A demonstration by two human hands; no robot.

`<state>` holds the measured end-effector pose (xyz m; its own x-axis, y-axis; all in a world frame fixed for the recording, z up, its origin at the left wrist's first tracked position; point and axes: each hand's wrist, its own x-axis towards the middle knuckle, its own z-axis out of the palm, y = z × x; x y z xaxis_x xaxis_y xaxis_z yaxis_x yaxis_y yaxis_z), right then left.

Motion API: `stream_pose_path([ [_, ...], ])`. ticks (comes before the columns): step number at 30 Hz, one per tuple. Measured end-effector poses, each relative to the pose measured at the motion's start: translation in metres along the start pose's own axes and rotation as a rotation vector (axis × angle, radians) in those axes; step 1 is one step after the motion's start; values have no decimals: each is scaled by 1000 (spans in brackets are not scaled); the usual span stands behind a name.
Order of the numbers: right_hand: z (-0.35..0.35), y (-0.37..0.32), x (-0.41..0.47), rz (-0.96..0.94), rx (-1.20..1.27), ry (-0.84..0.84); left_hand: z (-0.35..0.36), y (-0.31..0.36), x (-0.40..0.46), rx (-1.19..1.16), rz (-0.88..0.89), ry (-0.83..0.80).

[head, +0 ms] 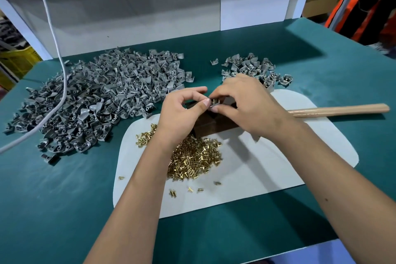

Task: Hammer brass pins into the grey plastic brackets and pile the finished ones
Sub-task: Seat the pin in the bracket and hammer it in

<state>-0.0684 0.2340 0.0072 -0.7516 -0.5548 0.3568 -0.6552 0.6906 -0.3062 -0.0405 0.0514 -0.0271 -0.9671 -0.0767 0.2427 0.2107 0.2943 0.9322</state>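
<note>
Green-topped workbench (321,53), white back panel (128,13), cardboard boxes (317,4)

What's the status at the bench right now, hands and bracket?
Left hand and right hand both pinch one grey bracket over the dark block. Hammer handle lies untouched at right. Nothing in the way.
</note>
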Motion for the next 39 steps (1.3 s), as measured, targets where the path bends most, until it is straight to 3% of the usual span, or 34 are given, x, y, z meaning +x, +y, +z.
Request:
stream_pose_path([
  [3,-1,10,7,23,45,22,-2,0,1,23,-20,102],
  [9,-9,53,28,354,-107,54,-23,10,5,57,-22,391],
  [12,-14,50,34,393,-127,169,-43,17,9,25,-95,465],
  [15,-5,-2,37,173,-26,151,-75,13,12,253,-183,453],
  [19,22,-88,30,-234,59,-87,-116,1,5,642,-289,418],
  [21,38,-114,29,-340,60,-196,-133,-7,-2,800,-368,417],
  [27,76,-149,33,-413,32,-410,-163,-23,-23,1029,-495,276],
  [35,90,-159,34,-394,66,-474,-159,-26,-21,908,-448,185],
  [39,92,-162,32,-439,-40,-494,-156,-30,-21,882,-373,182],
])
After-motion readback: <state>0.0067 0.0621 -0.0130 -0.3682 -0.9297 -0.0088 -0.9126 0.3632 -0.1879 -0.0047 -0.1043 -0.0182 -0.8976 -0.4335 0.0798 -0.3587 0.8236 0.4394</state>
